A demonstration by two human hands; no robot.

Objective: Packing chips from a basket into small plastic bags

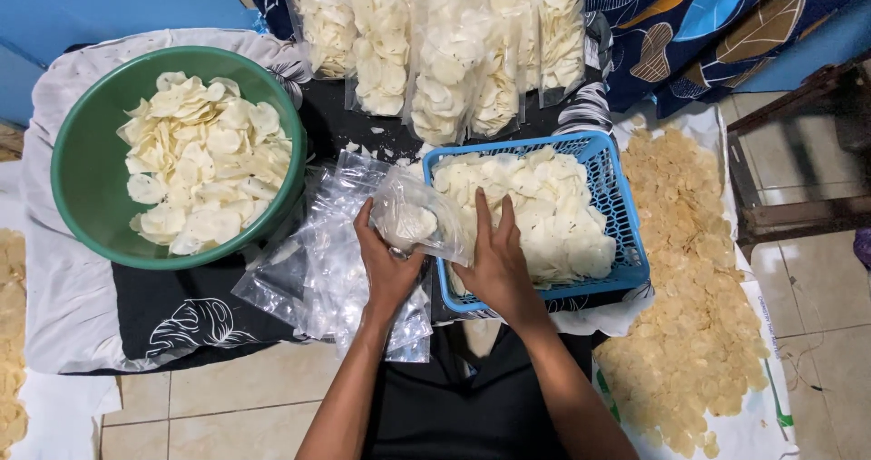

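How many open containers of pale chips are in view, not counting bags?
2. A green bowl sits at the left; a blue basket sits right of centre, beside the right hand. The left hand holds a clear bag between them.

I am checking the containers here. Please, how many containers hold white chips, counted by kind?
Green bowl: 1
Blue basket: 1
Clear bag held in the hands: 1
Filled clear bags at the back: about 6; they overlap
Total: about 9

Clear bag (413,217), part-filled with pale chips, held upright.
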